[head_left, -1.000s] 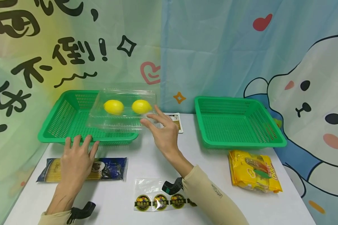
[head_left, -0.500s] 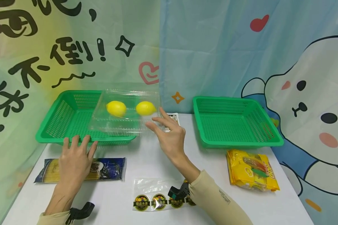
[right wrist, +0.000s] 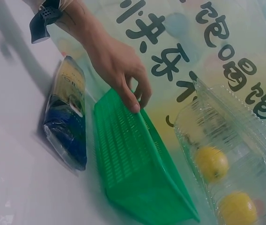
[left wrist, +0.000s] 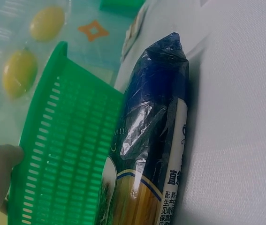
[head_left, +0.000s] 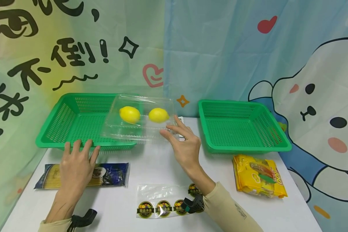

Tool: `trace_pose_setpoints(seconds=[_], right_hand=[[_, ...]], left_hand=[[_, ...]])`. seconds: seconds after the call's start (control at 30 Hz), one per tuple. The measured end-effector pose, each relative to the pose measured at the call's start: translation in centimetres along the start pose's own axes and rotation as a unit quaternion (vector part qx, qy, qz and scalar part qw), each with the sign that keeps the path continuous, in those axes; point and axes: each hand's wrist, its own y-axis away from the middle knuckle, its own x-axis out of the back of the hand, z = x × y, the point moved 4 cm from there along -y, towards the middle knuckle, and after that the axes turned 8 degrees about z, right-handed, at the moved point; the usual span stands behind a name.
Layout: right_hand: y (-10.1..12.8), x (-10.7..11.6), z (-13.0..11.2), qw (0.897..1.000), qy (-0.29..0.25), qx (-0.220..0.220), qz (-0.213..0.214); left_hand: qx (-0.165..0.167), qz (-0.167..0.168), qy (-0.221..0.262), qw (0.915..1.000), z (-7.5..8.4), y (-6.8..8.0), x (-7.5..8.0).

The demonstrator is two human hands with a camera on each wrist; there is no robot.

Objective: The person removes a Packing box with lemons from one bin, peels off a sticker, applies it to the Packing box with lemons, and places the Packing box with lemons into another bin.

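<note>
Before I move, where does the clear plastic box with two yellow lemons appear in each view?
Head: clear plastic box just left of centre, held by the right hand.
Left wrist: box at the upper left, marked by its yellow lemons.
Right wrist: box along the right, middle to bottom.
Shared landmark: blue-and-yellow plastic pasta packet, lower left, centre and left respectively.

1 yellow packet (head_left: pixel 259 176) near 1 green basket (head_left: pixel 240 130) at right, patterned curtain (head_left: pixel 214 51) behind.

Glossy plastic box (head_left: pixel 127 131), plastic baskets (head_left: pixel 72 126)
</note>
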Motion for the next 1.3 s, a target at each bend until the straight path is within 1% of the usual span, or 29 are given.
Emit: trace_pose_setpoints(seconds=[0.17, 0.47, 0.73, 1.07, 1.3], right_hand=[[0.1, 0.7, 0.3, 1.000, -0.009, -0.006, 0.003], [0.4, 2.2, 0.8, 0.999, -0.038, 0.003, 0.017], [0.8, 3.3, 1.7, 0.999, -0.027, -0.011, 0.023], [1.2, 4.8, 2.3, 0.999, -0.031, 0.005, 0.033], [1.5, 5.6, 2.6, 0.999, -0.034, -0.006, 0.034]], left_hand=[[-0.004, 0.005, -0.003, 1.0000, 0.1, -0.1, 0.0], [-0.007, 0.008, -0.004, 0.9999, 0.1, -0.2, 0.0], [-0.009, 0.007, -0.009, 0.9999, 0.1, -0.2, 0.0], [-0.006, 0.003, -0.006, 1.0000, 0.1, -0.2, 0.0], [-0.008, 0.001, -0.013, 0.9999, 0.2, -0.1, 0.1]])
